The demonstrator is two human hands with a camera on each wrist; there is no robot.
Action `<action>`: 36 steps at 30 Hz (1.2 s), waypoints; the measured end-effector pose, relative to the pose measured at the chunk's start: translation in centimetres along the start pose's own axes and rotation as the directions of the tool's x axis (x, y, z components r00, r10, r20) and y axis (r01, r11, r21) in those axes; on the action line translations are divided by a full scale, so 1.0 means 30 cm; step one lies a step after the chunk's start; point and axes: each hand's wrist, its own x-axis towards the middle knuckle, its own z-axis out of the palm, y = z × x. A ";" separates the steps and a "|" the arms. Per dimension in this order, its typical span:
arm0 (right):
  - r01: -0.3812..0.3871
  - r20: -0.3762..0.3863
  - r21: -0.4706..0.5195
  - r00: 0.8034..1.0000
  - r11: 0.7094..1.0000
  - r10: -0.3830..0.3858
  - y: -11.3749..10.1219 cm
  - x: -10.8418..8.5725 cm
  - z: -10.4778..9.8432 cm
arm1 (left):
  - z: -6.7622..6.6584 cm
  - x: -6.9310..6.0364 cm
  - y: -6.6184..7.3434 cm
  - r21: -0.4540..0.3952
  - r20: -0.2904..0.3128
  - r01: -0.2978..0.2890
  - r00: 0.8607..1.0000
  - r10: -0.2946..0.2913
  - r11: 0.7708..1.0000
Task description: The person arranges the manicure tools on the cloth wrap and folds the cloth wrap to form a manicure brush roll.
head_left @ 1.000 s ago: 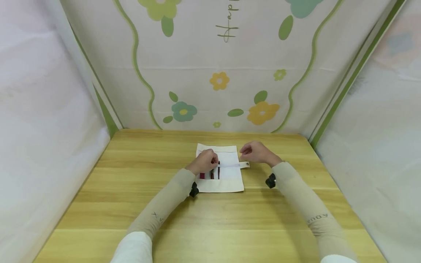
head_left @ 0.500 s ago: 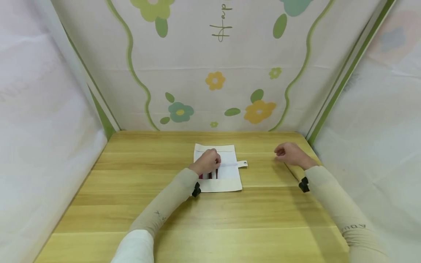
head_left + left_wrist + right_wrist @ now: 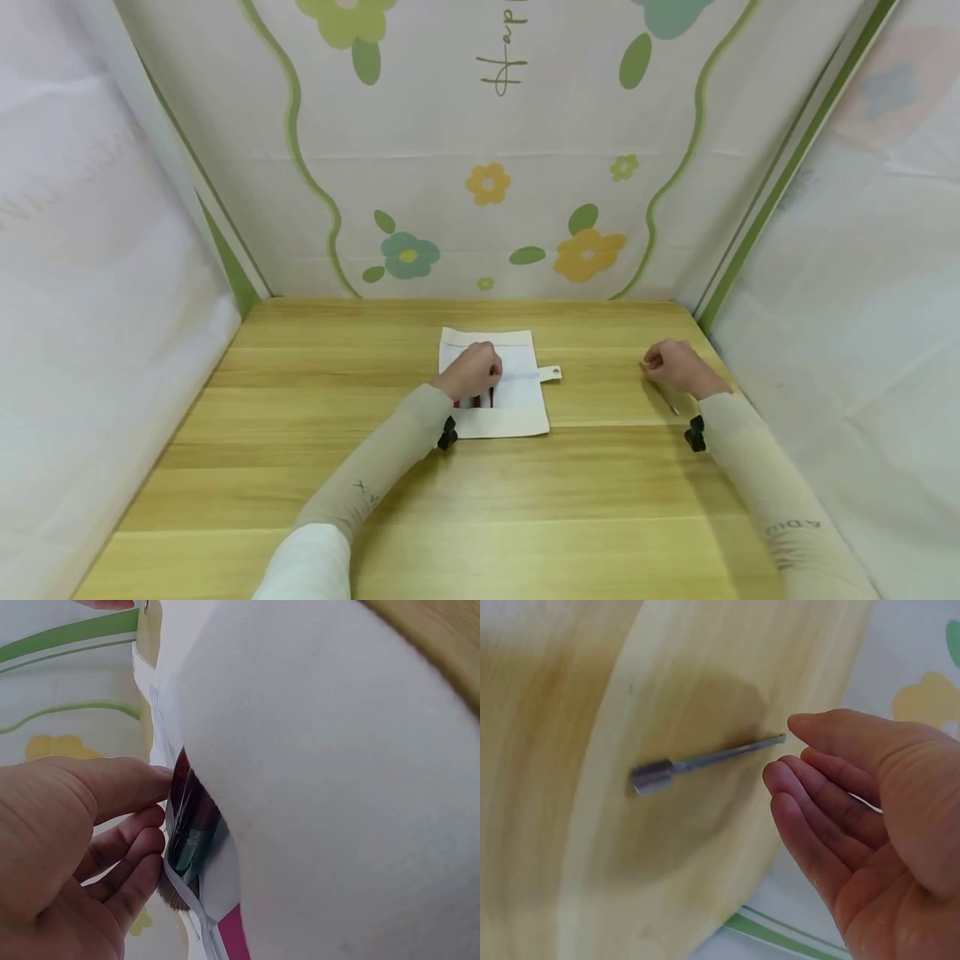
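A white fabric pouch (image 3: 501, 423) lies spread on the table, its snap tab (image 3: 551, 373) pointing right. My left hand (image 3: 471, 371) is over its left half and pinches the thin edge of the inner pocket (image 3: 171, 855). Tucked in that pocket are dark handles and a makeup brush (image 3: 196, 817) with brown bristles; a magenta piece (image 3: 234, 934) shows below. Far to the right, my right hand (image 3: 672, 365) hovers at one end of a slim metal tool (image 3: 716, 756) with a wider end. The tool lies on the table, thumb and fingers parted around its thin end.
The wooden table (image 3: 375, 500) ends at a flowered cloth backdrop (image 3: 420, 167). White cloth walls stand at left and right. The pouch lies near the table's far edge.
My right hand has moved right, away from the pouch, carrying the slim tool, which now lies on the table with the fingers loosened. My left hand stays at the pouch.
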 end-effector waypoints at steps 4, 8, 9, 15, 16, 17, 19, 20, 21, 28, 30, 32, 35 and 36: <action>-0.038 -0.014 0.025 0.999 0.999 0.038 0.020 0.001 0.022 | -0.001 0.002 0.004 0.003 -0.004 0.012 1.000 -0.012 1.000; -0.057 -0.036 0.030 0.998 0.998 0.058 0.039 0.001 0.037 | 0.001 0.008 0.005 0.013 -0.011 0.003 1.000 -0.002 1.000; -0.060 -0.040 0.035 0.997 0.998 0.062 0.042 0.000 0.039 | 0.002 0.008 0.005 0.017 -0.013 0.001 1.000 -0.001 1.000; -0.084 -0.028 0.066 0.996 0.994 0.086 0.043 0.007 0.031 | 0.003 0.008 0.001 0.023 -0.014 0.005 1.000 -0.005 1.000; -0.090 -0.022 0.065 0.996 0.994 0.091 0.044 0.011 0.028 | 0.004 0.008 -0.001 0.023 -0.013 0.007 1.000 -0.007 1.000; -0.100 -0.014 0.064 0.995 0.993 0.101 0.045 0.016 0.025 | 0.005 0.008 -0.002 0.023 -0.012 0.008 1.000 -0.007 1.000; -0.119 0.003 0.059 0.993 0.991 0.119 0.050 0.027 0.016 | 0.007 0.009 -0.005 0.021 -0.012 0.007 1.000 -0.007 1.000; -0.132 0.016 0.058 0.991 0.990 0.131 0.052 0.033 0.012 | 0.008 0.009 -0.007 0.021 -0.014 0.006 1.000 -0.005 1.000; -0.148 0.027 0.057 0.989 0.987 0.146 0.055 0.040 0.008 | 0.010 0.009 -0.008 0.018 -0.012 0.006 1.000 -0.006 1.000; -0.256 0.095 0.057 0.964 0.965 0.250 0.062 0.083 -0.004 | 0.014 0.010 -0.004 0.015 -0.008 0.016 1.000 -0.015 1.000; -0.260 0.103 0.067 0.962 0.963 0.252 0.059 0.087 -0.004 | 0.014 0.010 -0.004 0.021 -0.008 0.014 1.000 -0.014 1.000; -0.269 0.101 0.073 0.960 0.960 0.261 0.054 0.087 -0.003 | 0.014 0.010 -0.004 0.028 -0.009 0.013 1.000 -0.013 1.000; -0.266 0.092 0.078 0.962 0.961 0.258 0.045 0.081 -0.004 | 0.014 0.009 -0.003 0.032 -0.010 0.016 1.000 -0.015 0.999; -0.272 0.088 0.080 0.960 0.959 0.265 0.041 0.079 -0.003 | 0.014 0.008 -0.003 0.032 -0.010 0.017 1.000 -0.017 0.999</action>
